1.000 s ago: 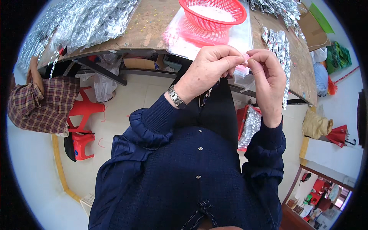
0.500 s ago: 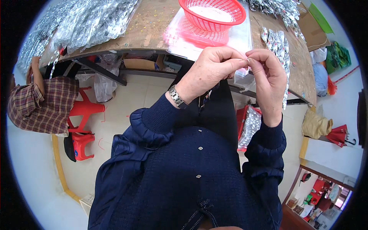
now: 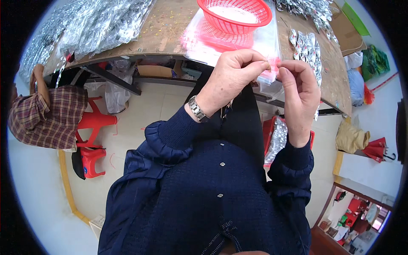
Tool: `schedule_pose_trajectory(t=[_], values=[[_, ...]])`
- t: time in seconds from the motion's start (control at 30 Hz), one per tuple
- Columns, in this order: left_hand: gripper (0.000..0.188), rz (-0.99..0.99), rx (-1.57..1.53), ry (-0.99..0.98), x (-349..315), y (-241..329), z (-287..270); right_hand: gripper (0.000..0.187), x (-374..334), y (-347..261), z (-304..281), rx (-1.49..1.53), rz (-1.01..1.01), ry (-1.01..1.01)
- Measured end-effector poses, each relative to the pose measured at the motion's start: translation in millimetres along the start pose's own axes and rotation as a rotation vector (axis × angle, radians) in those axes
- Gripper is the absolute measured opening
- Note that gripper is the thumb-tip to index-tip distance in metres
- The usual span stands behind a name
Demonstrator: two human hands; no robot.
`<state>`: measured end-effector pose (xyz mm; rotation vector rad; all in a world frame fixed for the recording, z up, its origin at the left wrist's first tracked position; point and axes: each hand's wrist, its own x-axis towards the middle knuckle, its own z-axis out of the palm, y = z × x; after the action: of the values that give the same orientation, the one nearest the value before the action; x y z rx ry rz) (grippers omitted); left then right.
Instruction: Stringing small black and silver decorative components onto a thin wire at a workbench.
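My left hand (image 3: 238, 72), with a metal watch on its wrist, has thumb and forefinger pinched together at the table's front edge. What lies in that pinch is too small to make out. Close by on its right, my right hand (image 3: 299, 89) holds thumb and forefinger nearly together; anything between them is also too fine to name. A narrow gap separates the two sets of fingertips. Just beyond them, a red plastic basket (image 3: 236, 29) with white contents stands on clear plastic bags (image 3: 196, 46). Patterned silver strips (image 3: 307, 47) lie beside my right hand.
Silvery plastic-wrapped strips (image 3: 106, 25) cover the left of the wooden table (image 3: 165, 32). Under it stands a red tray (image 3: 267, 131) of silver pieces. At the left, a person in a plaid shirt (image 3: 46, 114) sits by a red stool (image 3: 94, 121). A carton (image 3: 346, 34) stands far right.
My fingertips, which met half a second ago, have moved slightly apart. The left hand shifted a little left, and the right hand a little right and down.
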<state>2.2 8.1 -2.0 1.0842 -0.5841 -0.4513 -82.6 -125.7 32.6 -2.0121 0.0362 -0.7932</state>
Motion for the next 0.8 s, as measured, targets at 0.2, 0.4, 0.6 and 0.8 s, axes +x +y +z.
schedule_pose_trajectory(t=[0.2, 0.4, 0.6, 0.8], values=[[0.014, -0.003, 0.049, 0.011, -3.0, 2.0, 1.2, 0.006, -2.6, -1.8, 2.9, -0.107, -0.107, -0.004], [0.014, 0.028, 0.078, 0.014, -6.0, 3.8, 3.6, 0.007, -0.8, -3.6, 7.9, -0.158, -0.178, -0.003], [0.013, 0.069, 0.110, 0.011, -6.6, -0.3, 5.1, 0.005, -1.1, -1.9, 10.0, -0.186, -0.195, 0.008], [0.016, 0.064, 0.114, -0.019, -8.0, 0.0, 4.9, 0.005, -1.2, -1.8, 9.9, -0.237, -0.231, 0.019]])
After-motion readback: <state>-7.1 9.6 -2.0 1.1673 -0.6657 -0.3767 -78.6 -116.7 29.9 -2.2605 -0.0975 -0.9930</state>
